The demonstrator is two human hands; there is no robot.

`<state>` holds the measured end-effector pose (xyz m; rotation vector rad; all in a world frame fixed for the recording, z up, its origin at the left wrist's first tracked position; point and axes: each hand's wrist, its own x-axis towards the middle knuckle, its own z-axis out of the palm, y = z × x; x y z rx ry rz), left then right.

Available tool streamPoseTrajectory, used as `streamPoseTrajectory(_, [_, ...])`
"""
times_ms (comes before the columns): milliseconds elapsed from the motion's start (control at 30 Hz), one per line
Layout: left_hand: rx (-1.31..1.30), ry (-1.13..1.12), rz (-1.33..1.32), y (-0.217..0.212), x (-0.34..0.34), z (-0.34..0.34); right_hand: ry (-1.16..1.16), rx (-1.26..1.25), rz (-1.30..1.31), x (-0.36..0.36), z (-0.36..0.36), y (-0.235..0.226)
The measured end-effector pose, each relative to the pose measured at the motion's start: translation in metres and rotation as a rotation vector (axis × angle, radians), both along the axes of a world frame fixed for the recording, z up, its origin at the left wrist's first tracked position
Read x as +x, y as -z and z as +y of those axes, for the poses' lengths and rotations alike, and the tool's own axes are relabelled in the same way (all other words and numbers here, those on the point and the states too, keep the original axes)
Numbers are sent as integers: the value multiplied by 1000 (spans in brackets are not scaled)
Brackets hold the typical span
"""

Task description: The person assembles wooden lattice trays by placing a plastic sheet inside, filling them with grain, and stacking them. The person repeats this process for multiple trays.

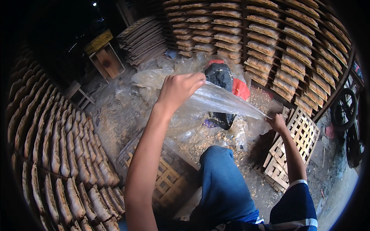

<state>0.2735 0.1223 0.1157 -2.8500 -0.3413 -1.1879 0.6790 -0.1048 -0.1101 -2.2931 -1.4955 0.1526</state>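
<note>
A clear plastic sheet (227,101) stretches between my two hands above the floor. My left hand (180,89) pinches its upper left part, and loose film hangs out to the left of that hand. Lower down on the right, my right hand (276,122) is closed on the sheet's gathered corner. Behind the sheet stands a black plastic bundle (219,77), partly covered by it. A red piece of plastic (241,89) shows beside the bundle. More crumpled clear plastic (154,61) lies heaped on the floor around them.
Woven bamboo trays (295,142) lie stacked at my right, and another woven tray (167,179) lies by my left arm. Racks of wrapped slabs (266,50) rise at the back right; more slabs (73,154) line the left. Crumbs (192,142) litter the floor. A wheel (345,109) stands far right.
</note>
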Motion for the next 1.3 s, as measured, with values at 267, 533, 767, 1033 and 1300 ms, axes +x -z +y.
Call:
streamPoseTrajectory(267, [-45,24,89,-4,35,-13,-355,348,-36,-85,18,-127])
streamPoseTrajectory(533, [-211,-206,310,-22,19,-22,-621,593,-131,-156,96,-209])
streamPoseTrajectory(767, [-331,-380,123,-12,-43,6,-327,246,285,-129,82,-205])
streamPoseTrajectory(1033, [-399,-21,24,-10,11,-29,-514,779,-130,-199,92,-216])
streamPoseTrajectory(1300, [-198,-197,270,-11,-18,-29,-469,675,195,-165,104,-236])
